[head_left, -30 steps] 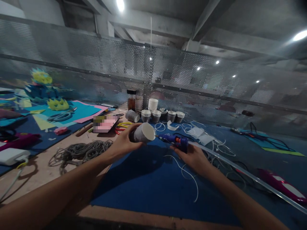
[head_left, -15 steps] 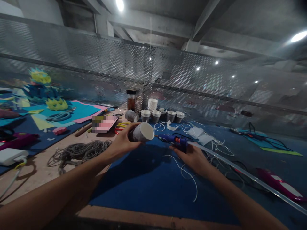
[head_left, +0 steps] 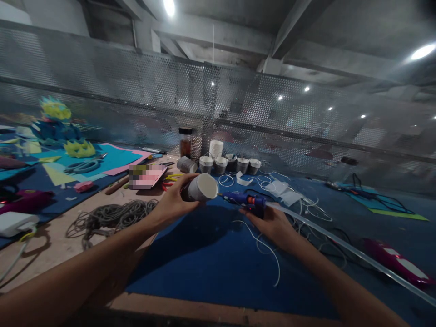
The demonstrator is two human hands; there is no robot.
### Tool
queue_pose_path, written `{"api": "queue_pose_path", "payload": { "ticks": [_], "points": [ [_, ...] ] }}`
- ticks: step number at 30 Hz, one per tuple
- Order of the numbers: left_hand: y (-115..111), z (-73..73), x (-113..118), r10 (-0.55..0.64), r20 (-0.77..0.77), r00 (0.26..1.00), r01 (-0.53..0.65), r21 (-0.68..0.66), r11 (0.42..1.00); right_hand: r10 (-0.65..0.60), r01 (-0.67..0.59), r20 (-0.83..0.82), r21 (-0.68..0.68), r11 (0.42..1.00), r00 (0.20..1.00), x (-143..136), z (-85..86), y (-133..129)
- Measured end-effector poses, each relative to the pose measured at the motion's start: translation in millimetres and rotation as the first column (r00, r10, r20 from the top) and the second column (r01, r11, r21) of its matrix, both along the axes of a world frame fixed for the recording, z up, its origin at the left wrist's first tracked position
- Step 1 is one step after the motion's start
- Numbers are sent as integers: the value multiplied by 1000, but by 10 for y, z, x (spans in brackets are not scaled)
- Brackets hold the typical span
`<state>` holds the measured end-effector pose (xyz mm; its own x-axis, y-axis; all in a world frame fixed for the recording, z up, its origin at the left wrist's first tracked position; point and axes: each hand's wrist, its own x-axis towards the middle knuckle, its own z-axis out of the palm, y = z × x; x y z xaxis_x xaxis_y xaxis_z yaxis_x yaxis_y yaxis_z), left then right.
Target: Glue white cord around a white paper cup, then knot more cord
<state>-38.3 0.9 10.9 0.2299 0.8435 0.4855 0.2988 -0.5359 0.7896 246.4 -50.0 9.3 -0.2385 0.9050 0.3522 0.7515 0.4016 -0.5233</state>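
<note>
My left hand [head_left: 175, 200] is closed around a paper cup [head_left: 202, 187] with a grey wrapped side, tilted so that its pale round end faces right. In my right hand [head_left: 272, 222] is a blue hot glue gun [head_left: 247, 200], its nozzle pointing left at the rim of the cup. Whether the nozzle touches the rim I cannot tell. A long clear glue stick [head_left: 340, 240] sticks out of the back of the gun and runs down to the right. Both hands are above the blue mat [head_left: 204, 272].
Behind stand several small grey buckets [head_left: 220, 165], a stack of white cups [head_left: 216, 148] and a dark-lidded jar [head_left: 185, 143]. Grey cord [head_left: 112, 215] lies at left near scissors [head_left: 85, 165]. White string [head_left: 269, 247] crosses the mat; a magenta tool [head_left: 397, 263] lies right.
Hardly anything differs. The cup and the glue gun keep nearly the same pose, and the whole view has shifted very slightly to the left.
</note>
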Motion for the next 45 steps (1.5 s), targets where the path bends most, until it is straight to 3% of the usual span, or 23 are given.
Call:
{"api": "queue_pose_path", "payload": {
  "ticks": [7,22,31,45],
  "points": [
    [-10,-4,5,-9,-10,1000,9,-8,1000,-23,22,14,72,997,1000,1,11,27],
    [-35,-15,28,-109,22,994,110,-42,993,-46,47,-13,88,995,999,18,1,41],
    [-60,18,20,-109,-15,994,108,-60,992,-59,60,-11,140,988,998,19,9,57],
    [-30,14,16,-65,32,997,65,-14,998,-25,24,5,73,997,1000,9,10,26]
  ]
}}
